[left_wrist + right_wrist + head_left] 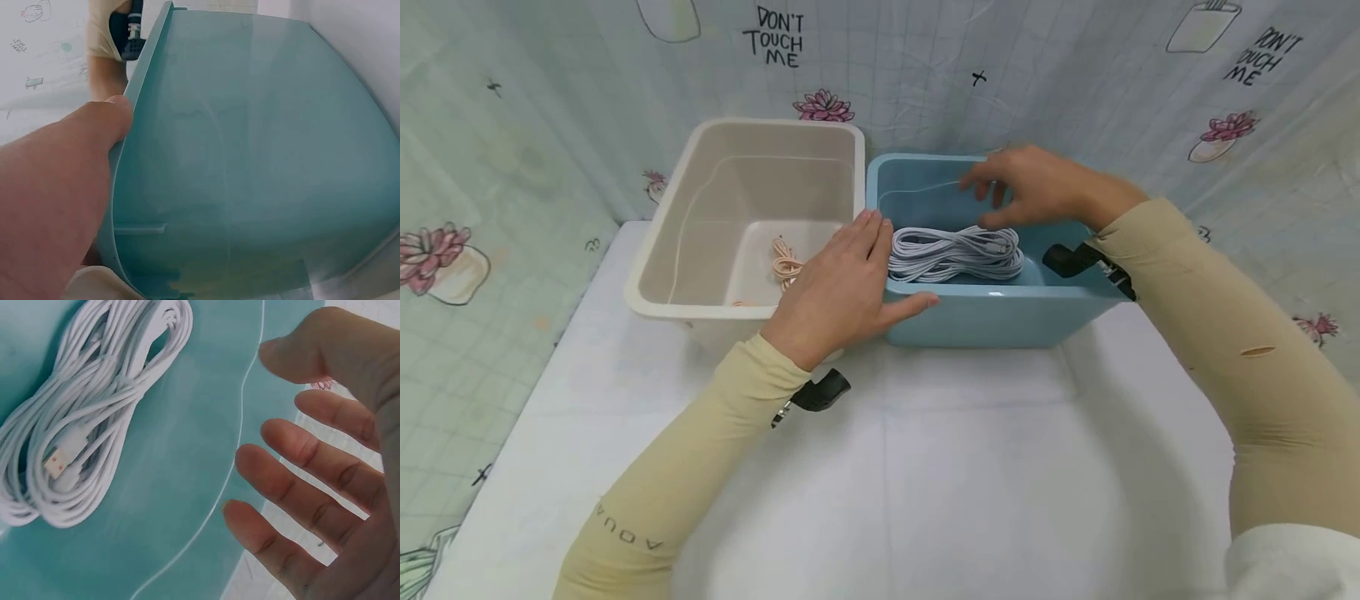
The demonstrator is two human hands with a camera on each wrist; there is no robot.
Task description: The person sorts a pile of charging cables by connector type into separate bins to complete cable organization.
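Observation:
My left hand [842, 279] rests across the adjoining rims of a beige bin and a blue bin, fingers straight and together. Its thumb [115, 115] lies along the front rim of the blue bin [250, 125]. Over the back of that bin hovers my right hand [1037, 187], fingers spread and loosely bent, holding nothing. Below and left of it, a coiled bundle of white USB cable [955, 254] lies in the blue bin; a USB plug [56, 462] shows among its loops. Inside the beige bin [700, 158] sits a small peach-coloured cable coil [786, 265], partly hidden by my left hand.
Both bins stand side by side at the back of a white-covered table [970, 475]. A printed curtain [910, 75] hangs right behind them. Dark wrist-mounted devices sit under both wrists, the right one [1071, 260] overlapping the blue bin's right end.

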